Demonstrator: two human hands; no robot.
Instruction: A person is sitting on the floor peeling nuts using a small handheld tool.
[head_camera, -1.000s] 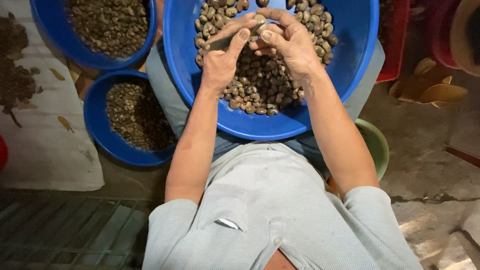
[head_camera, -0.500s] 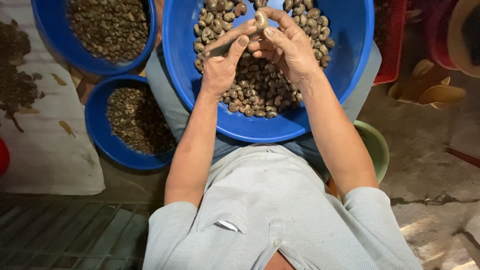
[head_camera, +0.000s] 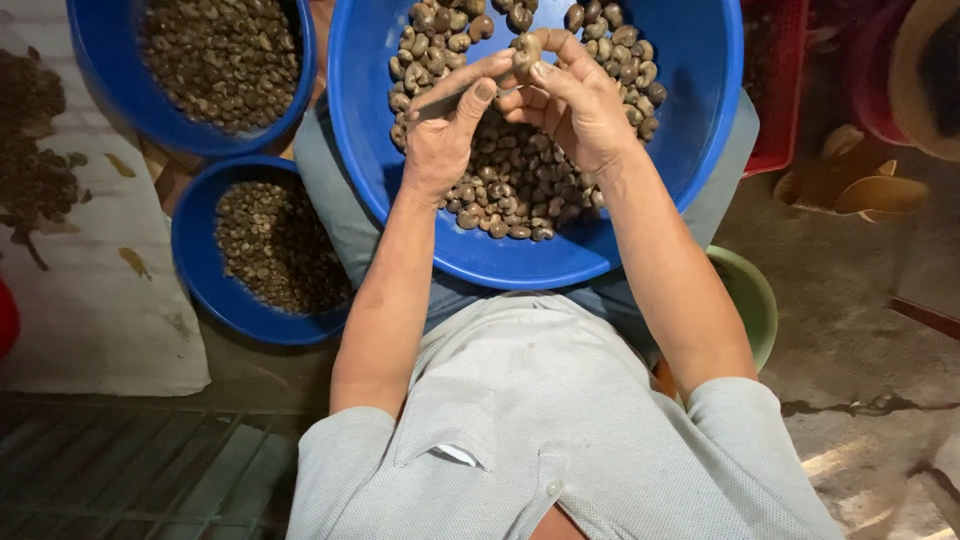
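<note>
Since the earlier frames the hands have crept slightly up and toward the far side of the basin, and the nut has turned a little between the fingers. In the head view, the left hand (head_camera: 440, 135) is closed round a thin dark metal blade (head_camera: 440, 97), thumb pressed along it, while the right hand (head_camera: 575, 100) pinches a single curved brown cashew nut (head_camera: 524, 50) at its fingertips; the two hands meet, touching at the nut, above the large round blue plastic basin (head_camera: 700, 130) resting on the person's lap. The step looks like prying at the shell, and it would go best with the blade tip kept on the seam, the thumb bracing close behind it and the nut held firmly by its ends. The heap of unshelled brown nuts (head_camera: 510, 180) lies directly beneath, so anything dropped lands inside the rim. To the left stand two smaller blue bowls of darker nuts (head_camera: 265, 240), close beside the knee, and a green bowl (head_camera: 755, 295) sits by the right elbow; open room lies mainly above the basin.
</note>
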